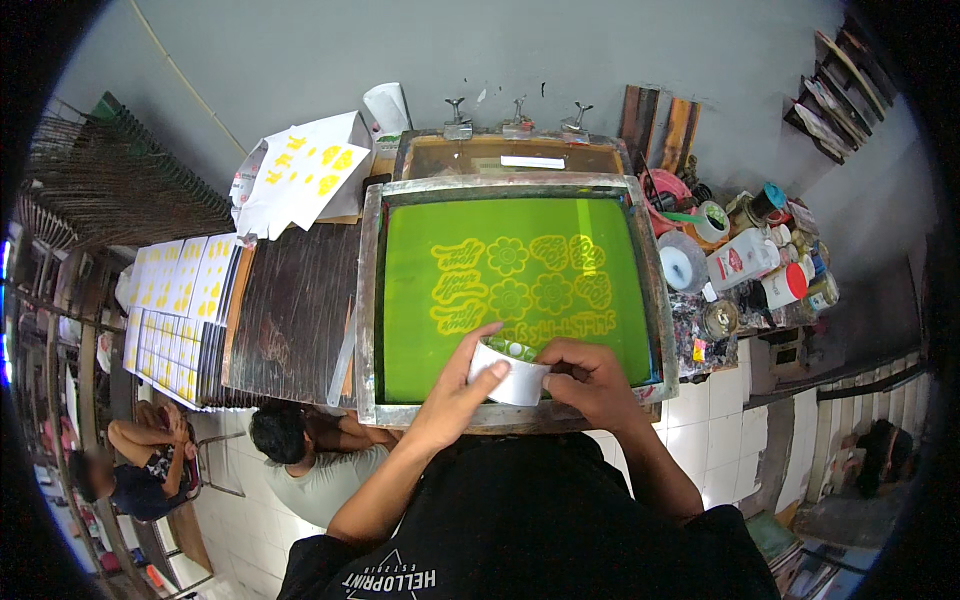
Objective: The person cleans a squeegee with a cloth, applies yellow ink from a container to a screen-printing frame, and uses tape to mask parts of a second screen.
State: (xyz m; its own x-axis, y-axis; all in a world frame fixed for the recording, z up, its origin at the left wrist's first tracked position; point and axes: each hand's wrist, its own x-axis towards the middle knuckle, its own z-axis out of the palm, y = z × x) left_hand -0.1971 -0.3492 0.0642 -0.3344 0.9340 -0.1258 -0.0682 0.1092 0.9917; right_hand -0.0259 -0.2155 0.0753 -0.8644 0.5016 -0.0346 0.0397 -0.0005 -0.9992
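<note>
My left hand [457, 388] is wrapped round a wide white roll of tape [518, 385], its thumb on the front face. My right hand [590, 385] is closed, with thumb and fingertips pinched at the roll's right edge; whether a loose end of tape is between them is too small to tell. Both hands are above the near edge of a screen-printing frame [369, 300]. Its green mesh [420, 365] carries yellowish flower and lettering shapes, and the roll hides part of the lower row.
Clamps [517, 120] hold the frame's far side. Printed sheets [305, 175] and a dark slatted board [290, 300] lie left, near a drying rack [130, 180]. Jars and bottles [742, 258] crowd the right side table. Two people sit at lower left, one close [320, 465]; another figure [880, 455] is far right.
</note>
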